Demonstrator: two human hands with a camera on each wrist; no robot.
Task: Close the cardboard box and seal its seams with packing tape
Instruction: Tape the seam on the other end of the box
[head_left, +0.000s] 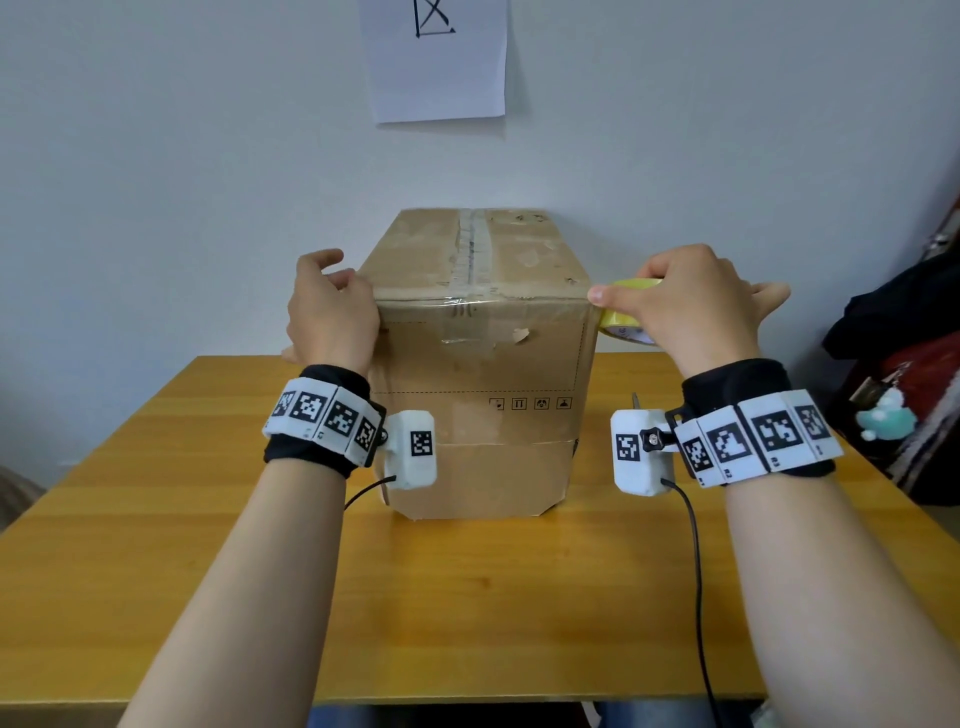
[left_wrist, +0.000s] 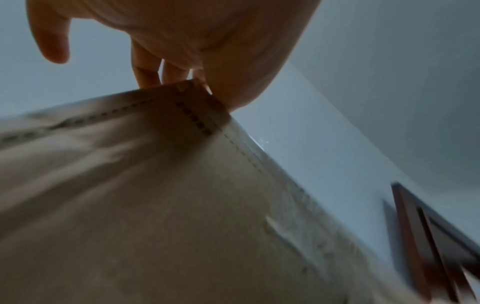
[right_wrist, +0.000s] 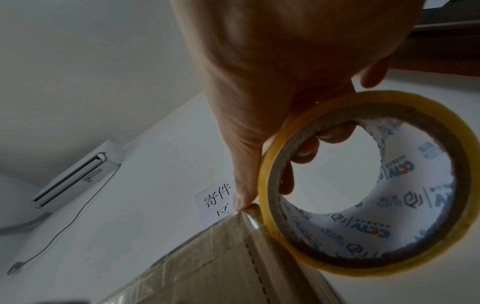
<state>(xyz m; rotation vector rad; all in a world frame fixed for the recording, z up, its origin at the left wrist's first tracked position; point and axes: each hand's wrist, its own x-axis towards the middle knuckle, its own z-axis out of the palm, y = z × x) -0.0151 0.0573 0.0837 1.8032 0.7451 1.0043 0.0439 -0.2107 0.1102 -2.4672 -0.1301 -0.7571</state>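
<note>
A brown cardboard box (head_left: 483, 364) stands closed on the table, with clear tape along its top middle seam and a strip of clear tape (head_left: 467, 302) across the front top edge. My left hand (head_left: 332, 312) rests against the box's front-left top corner, fingers lying on the lid (left_wrist: 155, 205). My right hand (head_left: 696, 306) grips a yellow tape roll (head_left: 621, 319) at the front-right top corner. In the right wrist view its fingers pass through the roll's core (right_wrist: 415, 216) and the thumb presses tape onto the box corner (right_wrist: 221, 267).
The wooden table (head_left: 467, 597) stands against a white wall with a paper sheet (head_left: 439, 57) taped above the box. Dark bags and clothes (head_left: 904, 364) pile up past the table's right edge. A small metal tip (head_left: 636, 402) shows behind my right wrist camera.
</note>
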